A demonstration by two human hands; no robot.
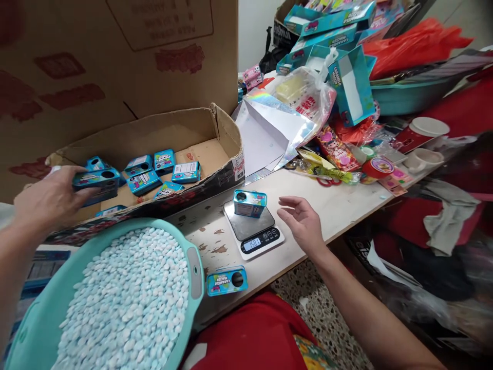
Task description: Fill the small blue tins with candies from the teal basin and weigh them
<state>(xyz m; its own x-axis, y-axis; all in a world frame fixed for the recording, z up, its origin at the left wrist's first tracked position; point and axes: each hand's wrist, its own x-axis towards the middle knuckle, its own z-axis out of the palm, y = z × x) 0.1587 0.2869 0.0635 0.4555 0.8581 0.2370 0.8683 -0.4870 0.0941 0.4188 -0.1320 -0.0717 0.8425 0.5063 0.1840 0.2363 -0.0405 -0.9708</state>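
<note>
My left hand (48, 198) grips a blue candy tin (98, 187) with a dark round hole in its top, at the left end of a low cardboard tray (231, 144). Several similar tins (144, 182) lie in that tray. Over the table, my right hand (302, 223) hangs beside a small digital scale (260, 240), fingers loosely curled and apart, holding nothing. Another candy tin (250, 205) stands on the scale's metal plate, and the display is lit. One more tin (227, 281) is near the table's front edge.
A turquoise basin (195, 275) full of pale blue and white candies (131, 298) stands at the front left. Behind the tray rises a large cardboard panel (173, 87). Packets, a white mug (423, 160) and display boxes (350, 85) crowd the right back.
</note>
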